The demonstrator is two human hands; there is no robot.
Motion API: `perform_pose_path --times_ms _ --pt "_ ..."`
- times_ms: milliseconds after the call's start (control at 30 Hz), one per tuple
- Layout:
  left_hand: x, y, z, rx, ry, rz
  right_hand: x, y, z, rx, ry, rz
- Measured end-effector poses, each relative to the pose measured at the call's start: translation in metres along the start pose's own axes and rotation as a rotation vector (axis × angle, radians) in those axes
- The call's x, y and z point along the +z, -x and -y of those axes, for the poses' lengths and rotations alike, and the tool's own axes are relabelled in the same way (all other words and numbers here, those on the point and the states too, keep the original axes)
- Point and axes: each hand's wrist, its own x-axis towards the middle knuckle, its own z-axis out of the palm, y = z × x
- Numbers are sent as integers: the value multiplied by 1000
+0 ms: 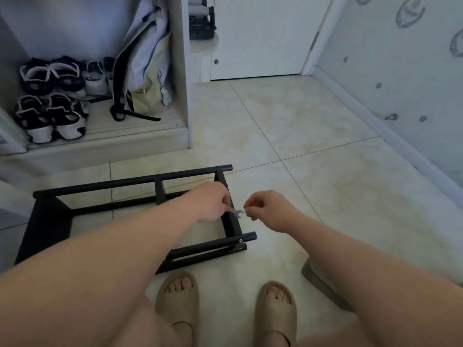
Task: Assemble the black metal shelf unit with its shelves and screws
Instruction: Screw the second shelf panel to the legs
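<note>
Small wrench in curled left hand

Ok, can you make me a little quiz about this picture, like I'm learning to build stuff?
1. True or false: the black frame stands upright.
2. Which silver tool does the left hand hold? A wrench, B hammer, C saw.
3. Fill in: the frame lies on the tiled ____.
Key: 1 false; 2 A; 3 floor.
</note>
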Motion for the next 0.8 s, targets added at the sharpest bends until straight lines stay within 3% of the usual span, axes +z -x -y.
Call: perform_pose_path --times_ms 167,400,567,800 --pt "28 -44 49 -143 39 40 17 -44 -52 10 429 222" --pt "97 -66 86 -317 268 213 55 -78 -105 -100 629 388" --pt "134 -68 86 -308 267 322 76 -86 -121 -218 714 365" --pt "149 -59 82 -336 350 324 87 -69 -130 -359 774 269"
